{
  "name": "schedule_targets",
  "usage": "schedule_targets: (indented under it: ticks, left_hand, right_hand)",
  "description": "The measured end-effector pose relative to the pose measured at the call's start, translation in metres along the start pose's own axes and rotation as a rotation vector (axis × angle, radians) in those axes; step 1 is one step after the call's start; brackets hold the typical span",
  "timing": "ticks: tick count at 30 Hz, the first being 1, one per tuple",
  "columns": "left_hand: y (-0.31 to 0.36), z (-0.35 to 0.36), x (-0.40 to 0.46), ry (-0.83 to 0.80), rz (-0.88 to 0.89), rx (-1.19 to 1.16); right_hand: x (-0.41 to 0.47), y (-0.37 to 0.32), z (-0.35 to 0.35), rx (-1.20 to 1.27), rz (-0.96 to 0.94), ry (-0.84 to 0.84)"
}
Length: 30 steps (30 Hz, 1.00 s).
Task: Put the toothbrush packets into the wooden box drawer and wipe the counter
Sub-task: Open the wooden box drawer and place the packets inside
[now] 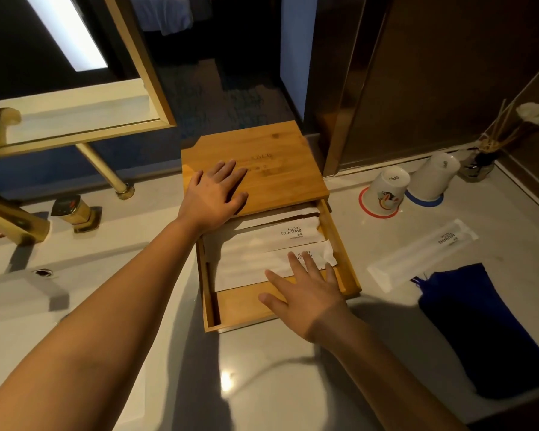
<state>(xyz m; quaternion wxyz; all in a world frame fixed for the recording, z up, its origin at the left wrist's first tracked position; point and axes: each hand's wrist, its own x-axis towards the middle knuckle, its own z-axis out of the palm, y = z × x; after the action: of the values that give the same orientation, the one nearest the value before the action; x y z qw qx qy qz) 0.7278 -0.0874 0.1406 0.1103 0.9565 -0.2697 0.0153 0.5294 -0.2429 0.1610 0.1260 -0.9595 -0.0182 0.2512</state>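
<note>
Left hand [213, 197] presses box [262, 169]; right hand [305, 290] touches drawer packet [249, 269].

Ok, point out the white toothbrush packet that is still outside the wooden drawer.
It is the long white toothbrush packet lying alone on the pale counter, right of the wooden box drawer beside the dark blue cloth. The other packets lie inside the drawer.

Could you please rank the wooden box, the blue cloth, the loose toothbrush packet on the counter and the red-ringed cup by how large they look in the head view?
1. wooden box, drawer out
2. blue cloth, though nearer the camera
3. toothbrush packet
4. red-ringed cup; close to the packet in area, so unsure
</note>
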Motion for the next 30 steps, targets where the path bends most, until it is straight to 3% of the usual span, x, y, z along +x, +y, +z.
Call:
schedule_targets:
  ticks: [2, 4, 5, 7, 9, 12, 16, 24, 30]
  left_hand:
    - [0.000, 0.000, 0.000, 0.004, 0.001, 0.006]
    - [0.000, 0.000, 0.000, 0.005, 0.001, 0.006]
    - [0.000, -0.001, 0.000, 0.004, -0.001, 0.007]
    - [0.001, 0.000, 0.000, -0.003, -0.003, 0.009]
    - [0.002, -0.001, 0.000, -0.006, -0.005, 0.011]
    - [0.002, -0.001, -0.001, -0.007, -0.010, 0.010]
    - [0.003, -0.002, -0.001, -0.010, -0.007, 0.010]
    - [0.002, -0.001, 0.000, -0.012, -0.011, 0.026]
    - [0.002, 0.000, 0.000, -0.015, -0.009, 0.029]
  right_hand:
    - [-0.012, 0.014, -0.006, 0.153, -0.073, 0.170]
    - [-0.022, 0.034, -0.010, 0.193, -0.158, 0.511]
    - [-0.024, 0.048, -0.010, 0.199, -0.160, 0.664]
    - [-0.027, 0.085, -0.010, 0.259, -0.032, 0.803]
    - [-0.023, 0.127, -0.007, 0.141, 0.137, 0.727]
    - [-0.019, 0.178, 0.005, -0.167, 0.303, 0.325]
    - [-0.021, 0.199, 0.002, -0.115, 0.265, 0.151]
    - [-0.017, 0.202, -0.013, -0.180, 0.110, 0.305]
    - [-0.014, 0.199, 0.006, -0.194, -0.026, 0.593]
